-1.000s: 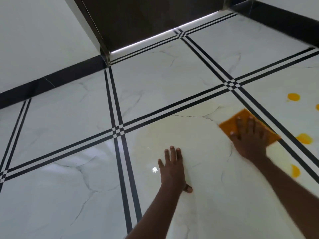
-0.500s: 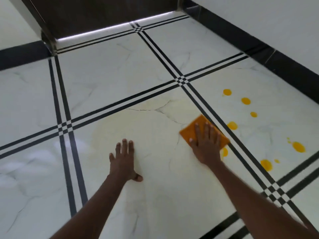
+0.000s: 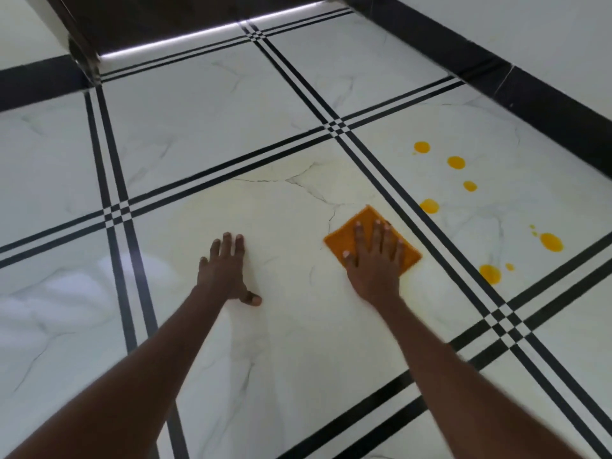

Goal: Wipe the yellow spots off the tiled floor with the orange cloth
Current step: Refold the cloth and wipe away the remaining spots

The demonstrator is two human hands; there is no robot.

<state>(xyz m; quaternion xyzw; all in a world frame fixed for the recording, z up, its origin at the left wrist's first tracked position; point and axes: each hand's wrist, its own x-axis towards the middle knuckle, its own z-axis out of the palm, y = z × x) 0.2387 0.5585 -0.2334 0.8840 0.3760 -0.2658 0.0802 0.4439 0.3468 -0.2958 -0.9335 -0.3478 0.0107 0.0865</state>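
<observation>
My right hand (image 3: 374, 263) presses flat on the orange cloth (image 3: 344, 238), which lies on the white marble tile just left of a black double stripe. Several yellow spots (image 3: 456, 162) dot the tile on the far side of that stripe, the nearest one (image 3: 429, 206) a short way right of the cloth. A faint yellowish smear (image 3: 265, 207) covers the tile around my hands. My left hand (image 3: 225, 270) rests flat on the floor, fingers spread, holding nothing.
Black double stripes (image 3: 334, 129) cross the white tiled floor (image 3: 198, 127). A black skirting (image 3: 496, 71) runs under the white wall at the right. At the top stands a dark door or cabinet (image 3: 165, 14) with a lit gap below it.
The view has swung right, bringing more yellow spots into sight. My right hand and the cloth have slid left off the stripe onto the tile; the spot beside the cloth is gone.
</observation>
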